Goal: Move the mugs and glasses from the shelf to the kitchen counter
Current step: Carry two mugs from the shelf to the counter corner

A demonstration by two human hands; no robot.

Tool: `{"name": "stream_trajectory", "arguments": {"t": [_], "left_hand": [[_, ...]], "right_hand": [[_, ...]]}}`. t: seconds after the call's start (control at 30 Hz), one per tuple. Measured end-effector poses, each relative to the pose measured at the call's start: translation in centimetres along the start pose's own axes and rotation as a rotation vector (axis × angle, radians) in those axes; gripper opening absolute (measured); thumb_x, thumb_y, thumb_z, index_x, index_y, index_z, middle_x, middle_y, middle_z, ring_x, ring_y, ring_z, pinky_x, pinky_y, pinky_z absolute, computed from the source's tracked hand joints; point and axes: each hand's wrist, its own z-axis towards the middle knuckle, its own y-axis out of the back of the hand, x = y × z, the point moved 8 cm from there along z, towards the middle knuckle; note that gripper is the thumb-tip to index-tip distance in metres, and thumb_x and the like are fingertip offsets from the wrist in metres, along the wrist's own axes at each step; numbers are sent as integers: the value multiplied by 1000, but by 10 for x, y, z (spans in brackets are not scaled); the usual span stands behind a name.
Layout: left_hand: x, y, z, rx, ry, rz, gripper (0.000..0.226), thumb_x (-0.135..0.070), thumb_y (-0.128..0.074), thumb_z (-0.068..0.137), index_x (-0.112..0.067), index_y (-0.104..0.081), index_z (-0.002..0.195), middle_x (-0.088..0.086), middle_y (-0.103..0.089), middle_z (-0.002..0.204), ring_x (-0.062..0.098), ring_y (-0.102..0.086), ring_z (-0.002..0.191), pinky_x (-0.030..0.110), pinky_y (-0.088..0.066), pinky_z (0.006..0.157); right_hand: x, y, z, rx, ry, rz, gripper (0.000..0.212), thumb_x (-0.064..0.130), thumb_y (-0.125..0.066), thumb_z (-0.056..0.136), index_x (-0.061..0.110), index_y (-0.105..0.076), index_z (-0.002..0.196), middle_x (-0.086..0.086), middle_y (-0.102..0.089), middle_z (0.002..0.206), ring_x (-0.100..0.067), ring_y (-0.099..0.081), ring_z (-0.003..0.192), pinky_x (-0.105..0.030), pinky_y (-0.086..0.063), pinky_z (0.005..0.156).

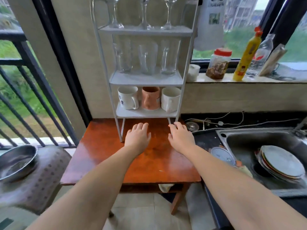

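A metal bowl [16, 161] sits far left. The left hand [137, 136] is flat and holds nothing. Above it, the white shelf [146, 79] on the brown table [99, 156] holds three mugs [150, 98], with glasses [147, 58] higher up. The right hand [181, 138] is open too. Plates [280, 161] lie in the sink [239, 145].

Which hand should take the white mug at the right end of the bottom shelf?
Probably the right hand: it is open by the rack's right front leg, directly below that white mug, and nearer the counter. The left hand sits under the orange mug.
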Motion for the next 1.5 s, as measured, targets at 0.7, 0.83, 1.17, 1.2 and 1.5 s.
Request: {"name": "stream_trajectory", "arguments": {"t": [0.7, 0.83, 1.17, 1.2, 1.5], "left_hand": [[23, 6, 141, -129, 385, -901, 34, -29, -43, 98, 2, -56, 106, 18, -56, 108, 28, -53, 82, 30, -40, 70], [23, 2, 137, -99, 370, -957, 40, -34, -35, 101, 2, -54, 103, 5, -50, 75, 27, -52, 81, 32, -43, 68], [24, 11, 104, -68, 184, -942, 37, -30, -30, 103, -1, -45, 119, 9, -52, 100, 22, -50, 93, 32, -39, 77], [25, 11, 100, -69, 177, -959, 37, -30, -30, 103, -2, -45, 122, 8, -52, 102, 20, -50, 95, 31, -40, 79], [23, 12, 53, -73, 180, -1003, 38, -34, -32, 102, -5, -50, 119, 9, -58, 104, 24, -56, 101, 31, -45, 80]], "right_hand": [[-9, -11, 119, -133, -656, 1098, 47, 38, -38, 94, 13, -46, 134, -13, -59, 125, -33, -59, 111, -49, -52, 94], [1, -9, 115, -137, -622, 1110, 44, 33, -34, 98, 8, -46, 132, -16, -58, 124, -35, -56, 116, -50, -47, 101], [10, -4, 93, -206, -545, 1086, 45, 38, -31, 94, 4, -54, 114, -10, -54, 99, -33, -58, 104, -46, -49, 93], [11, -4, 88, -203, -537, 1071, 41, 38, -32, 94, 6, -53, 108, -9, -52, 98, -31, -58, 101, -43, -48, 90], [15, 9, 46, -256, -464, 1042, 27, 31, -31, 98, 11, -49, 96, -11, -57, 93, -33, -60, 97, -36, -46, 75]]}}
